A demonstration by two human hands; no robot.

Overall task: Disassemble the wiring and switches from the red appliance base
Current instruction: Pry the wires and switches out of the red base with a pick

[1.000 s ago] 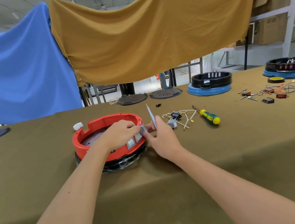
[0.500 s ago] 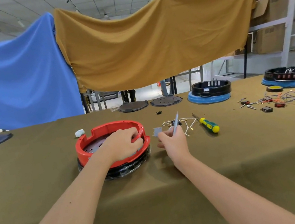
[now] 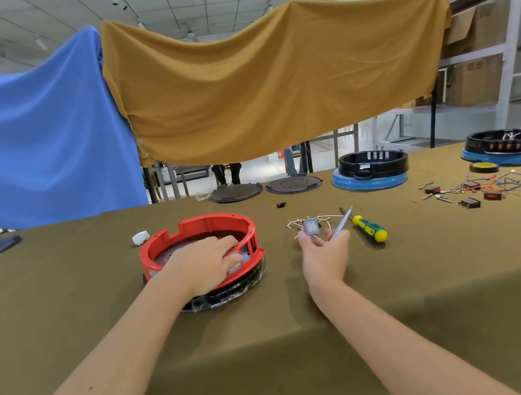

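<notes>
The left hand [image 3: 206, 264] is covering much of the near rim of the red appliance base [image 3: 204, 230], which is sitting on the olive tabletop [image 3: 61, 302]; its fingers are curling over the wall, hiding the grey switches there. The right hand [image 3: 326, 253], just right of the base, is pinching a grey switch [image 3: 311, 226] and a thin grey tool [image 3: 343, 221]. White wiring [image 3: 295, 225] is lying half-hidden behind the switch, beside a green-and-yellow screwdriver [image 3: 368, 227].

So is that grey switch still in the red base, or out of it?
Out. The right hand holds the grey switch over the loose wires, apart from the red base, which the left hand grips.
</notes>
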